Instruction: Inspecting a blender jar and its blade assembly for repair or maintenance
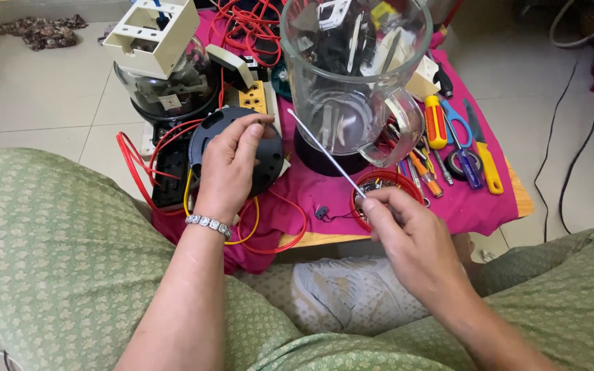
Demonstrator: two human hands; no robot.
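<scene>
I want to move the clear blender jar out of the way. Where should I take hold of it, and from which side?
Probably by the looped handle of the clear blender jar. It sticks out on the side nearest the right hand, above the tools, so come from there; the jar stands upright and its wide mouth is full of parts.

Around the one clear blender jar (355, 75), standing on the pink cloth, two hands are at work: the left hand (228, 168) just left of the jar on one black round disc (269, 154), the right hand (414, 237) in front of the jar with one thin white rod (324, 152). Right of the jar lie one pair of blue-handled scissors (456, 127), one yellow-handled knife (486, 154), one red-and-yellow screwdriver (436, 122) and one roll of black tape (460, 163). Left of the jar stand one yellow socket block (254, 97) and one cream plastic housing (151, 31).
</scene>
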